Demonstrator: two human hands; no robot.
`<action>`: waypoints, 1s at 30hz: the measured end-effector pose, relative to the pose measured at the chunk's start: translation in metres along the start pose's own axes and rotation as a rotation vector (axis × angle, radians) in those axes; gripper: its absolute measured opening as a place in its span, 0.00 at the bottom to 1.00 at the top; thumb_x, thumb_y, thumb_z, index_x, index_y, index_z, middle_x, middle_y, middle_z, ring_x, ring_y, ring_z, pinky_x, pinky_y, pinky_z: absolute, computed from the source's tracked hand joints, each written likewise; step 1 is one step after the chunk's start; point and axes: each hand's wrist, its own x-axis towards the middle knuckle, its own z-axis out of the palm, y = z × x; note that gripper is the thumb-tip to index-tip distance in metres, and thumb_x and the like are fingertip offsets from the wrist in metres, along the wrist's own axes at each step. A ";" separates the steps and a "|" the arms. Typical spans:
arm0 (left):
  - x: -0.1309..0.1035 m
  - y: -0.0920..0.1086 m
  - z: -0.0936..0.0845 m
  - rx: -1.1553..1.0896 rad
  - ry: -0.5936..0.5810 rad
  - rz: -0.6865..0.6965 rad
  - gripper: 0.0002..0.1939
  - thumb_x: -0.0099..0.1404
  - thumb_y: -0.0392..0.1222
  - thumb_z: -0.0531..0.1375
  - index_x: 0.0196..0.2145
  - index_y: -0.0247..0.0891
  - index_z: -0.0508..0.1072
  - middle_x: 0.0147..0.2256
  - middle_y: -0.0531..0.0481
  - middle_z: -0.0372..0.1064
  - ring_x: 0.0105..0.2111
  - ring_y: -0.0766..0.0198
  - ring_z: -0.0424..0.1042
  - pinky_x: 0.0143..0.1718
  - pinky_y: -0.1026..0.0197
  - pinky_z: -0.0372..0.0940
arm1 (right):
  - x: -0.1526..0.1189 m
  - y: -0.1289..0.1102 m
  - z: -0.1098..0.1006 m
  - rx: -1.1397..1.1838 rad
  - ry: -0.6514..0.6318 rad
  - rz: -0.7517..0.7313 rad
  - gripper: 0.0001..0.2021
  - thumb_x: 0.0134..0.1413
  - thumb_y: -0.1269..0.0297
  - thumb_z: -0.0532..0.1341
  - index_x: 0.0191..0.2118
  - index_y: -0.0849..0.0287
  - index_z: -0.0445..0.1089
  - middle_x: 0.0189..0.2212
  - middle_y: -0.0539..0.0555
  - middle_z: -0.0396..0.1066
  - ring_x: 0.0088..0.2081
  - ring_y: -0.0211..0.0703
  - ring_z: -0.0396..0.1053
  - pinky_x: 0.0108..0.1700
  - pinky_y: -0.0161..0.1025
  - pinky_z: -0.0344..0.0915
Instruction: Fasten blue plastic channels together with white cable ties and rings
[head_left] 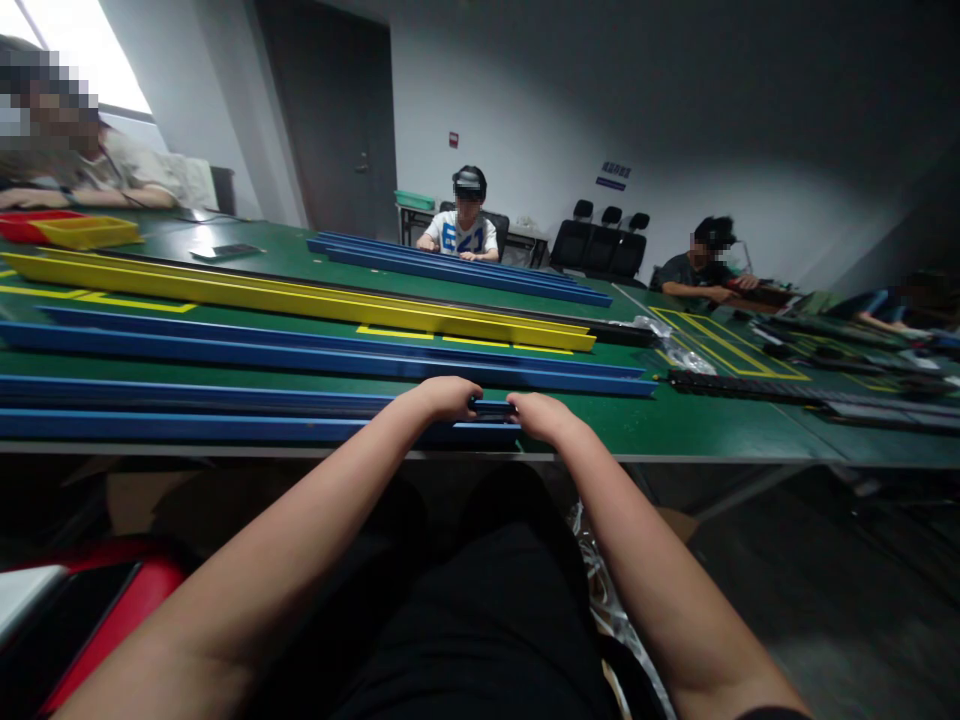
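Observation:
Both hands are over the near edge of the table, at the right end of the nearest long blue channel (247,425). My left hand (448,398) and my right hand (538,413) grip a short dark piece (495,408) from opposite ends, fingers closed. Its exact kind is too small to make out. The piece is at the channel's end; whether it touches the channel, I cannot tell. Just beyond my hands lies a second blue channel (337,359), and past that a long yellow channel (300,300), roughly parallel.
More blue channels (465,268) lie across the green table (720,425). Red (30,228) and yellow (94,233) bins stand far left. Clear plastic wrap (679,345) and a black strip (735,387) lie to the right. Several people sit around the table.

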 end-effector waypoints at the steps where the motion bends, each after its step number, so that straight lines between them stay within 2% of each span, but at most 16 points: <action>1: 0.003 0.004 0.001 0.008 0.006 0.013 0.17 0.56 0.51 0.58 0.42 0.46 0.75 0.38 0.49 0.76 0.37 0.57 0.74 0.32 0.62 0.62 | -0.001 0.001 0.002 0.005 0.013 -0.006 0.13 0.61 0.54 0.54 0.47 0.52 0.67 0.41 0.56 0.75 0.40 0.48 0.72 0.35 0.37 0.60; 7: 0.018 0.018 0.005 0.014 0.004 0.037 0.15 0.54 0.49 0.60 0.40 0.46 0.75 0.39 0.48 0.76 0.37 0.57 0.74 0.34 0.62 0.62 | -0.008 0.002 0.013 0.068 0.086 0.015 0.14 0.63 0.56 0.52 0.51 0.52 0.63 0.42 0.57 0.74 0.41 0.46 0.71 0.35 0.36 0.57; 15: 0.020 0.012 0.013 0.057 0.054 0.081 0.13 0.56 0.49 0.59 0.39 0.44 0.75 0.38 0.46 0.77 0.37 0.55 0.75 0.32 0.61 0.62 | -0.005 0.003 0.018 0.112 0.099 0.023 0.12 0.62 0.57 0.54 0.49 0.51 0.64 0.39 0.54 0.74 0.38 0.44 0.70 0.33 0.35 0.55; 18: 0.021 0.010 0.015 0.044 0.037 0.082 0.14 0.56 0.49 0.60 0.40 0.44 0.75 0.38 0.46 0.77 0.37 0.56 0.75 0.34 0.62 0.62 | -0.005 0.006 0.019 0.145 0.099 0.032 0.11 0.61 0.57 0.55 0.48 0.51 0.65 0.38 0.53 0.74 0.37 0.42 0.69 0.33 0.34 0.54; 23: 0.021 0.008 0.014 0.021 0.035 0.083 0.15 0.57 0.50 0.59 0.40 0.44 0.75 0.37 0.46 0.77 0.37 0.56 0.74 0.33 0.62 0.62 | -0.009 0.012 0.018 0.215 0.102 0.046 0.12 0.60 0.53 0.56 0.44 0.52 0.66 0.36 0.52 0.74 0.35 0.40 0.69 0.31 0.33 0.53; 30: 0.018 0.011 0.013 -0.003 0.047 0.043 0.15 0.57 0.53 0.58 0.38 0.45 0.75 0.36 0.47 0.76 0.35 0.57 0.74 0.33 0.61 0.62 | -0.014 0.013 0.017 0.157 0.147 0.044 0.13 0.60 0.52 0.57 0.45 0.53 0.68 0.35 0.52 0.74 0.34 0.39 0.67 0.31 0.33 0.52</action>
